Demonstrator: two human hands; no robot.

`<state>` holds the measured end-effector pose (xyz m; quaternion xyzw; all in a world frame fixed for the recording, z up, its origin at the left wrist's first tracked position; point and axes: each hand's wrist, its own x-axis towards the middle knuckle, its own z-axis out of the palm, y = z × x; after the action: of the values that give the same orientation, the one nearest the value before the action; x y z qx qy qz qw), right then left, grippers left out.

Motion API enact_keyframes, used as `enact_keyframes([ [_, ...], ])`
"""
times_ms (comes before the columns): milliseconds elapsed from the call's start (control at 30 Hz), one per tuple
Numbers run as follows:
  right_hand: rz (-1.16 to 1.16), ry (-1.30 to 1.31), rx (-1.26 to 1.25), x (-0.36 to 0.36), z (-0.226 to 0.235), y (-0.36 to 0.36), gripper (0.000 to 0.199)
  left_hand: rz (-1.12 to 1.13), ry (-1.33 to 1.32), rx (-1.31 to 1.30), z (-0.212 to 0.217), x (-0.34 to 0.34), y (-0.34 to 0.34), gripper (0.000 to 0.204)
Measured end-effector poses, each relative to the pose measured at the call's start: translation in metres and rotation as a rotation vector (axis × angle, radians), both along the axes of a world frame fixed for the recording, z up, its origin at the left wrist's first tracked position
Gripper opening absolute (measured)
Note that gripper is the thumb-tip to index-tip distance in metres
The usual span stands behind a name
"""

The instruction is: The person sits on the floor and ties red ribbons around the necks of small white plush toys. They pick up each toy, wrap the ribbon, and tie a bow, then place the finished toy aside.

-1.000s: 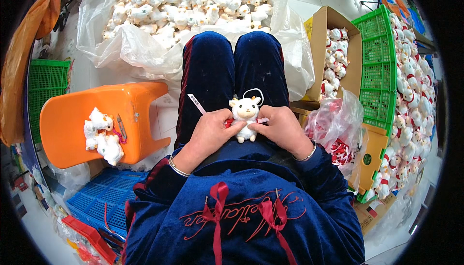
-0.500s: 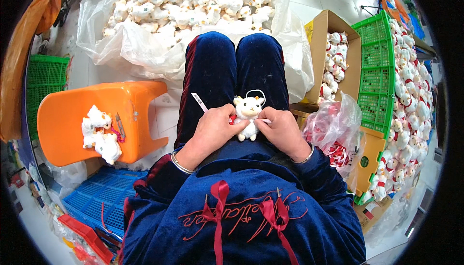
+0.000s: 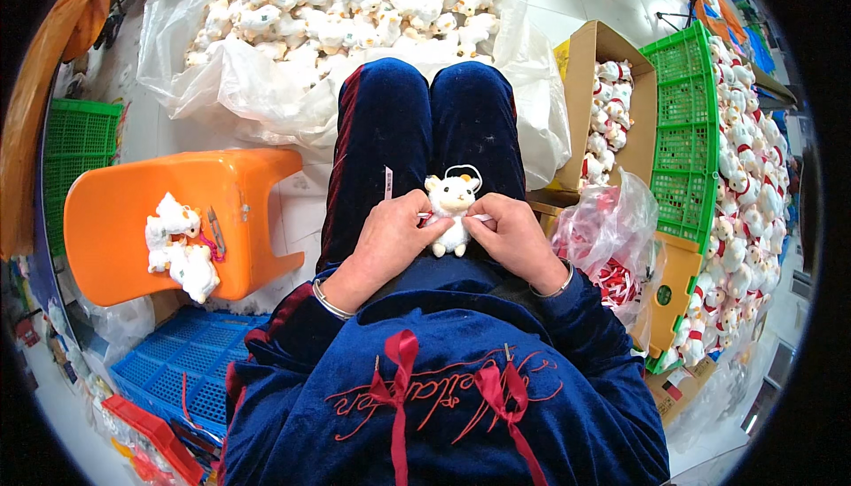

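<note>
White strip upright now, leaning left earlier.

Passing room lies between orange stool and left thigh, while a plastic bag obstructs beyond the right grip.

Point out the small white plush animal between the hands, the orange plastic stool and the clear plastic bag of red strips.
Small white plush animal (image 3: 453, 225): head view, on its chest.
Orange plastic stool (image 3: 111, 229): head view, bare surface, left side.
Clear plastic bag (image 3: 628, 209): head view, crumpled upper wall.
</note>
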<state>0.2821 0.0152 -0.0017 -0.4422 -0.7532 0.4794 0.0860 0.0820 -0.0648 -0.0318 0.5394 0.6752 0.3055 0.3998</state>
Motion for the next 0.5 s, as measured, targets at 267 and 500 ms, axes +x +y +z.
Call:
enact_keyframes([
  [267, 0.073, 0.002, 0.142, -0.011, -0.008, -0.002, 0.014, 0.011, -0.004, 0.022, -0.009, 0.001, 0.0, 0.023],
  [500, 0.162, -0.017, 0.26, -0.02, -0.004, 0.001, 0.014, -0.128, 0.134, -0.051, 0.011, -0.017, 0.005, 0.019],
])
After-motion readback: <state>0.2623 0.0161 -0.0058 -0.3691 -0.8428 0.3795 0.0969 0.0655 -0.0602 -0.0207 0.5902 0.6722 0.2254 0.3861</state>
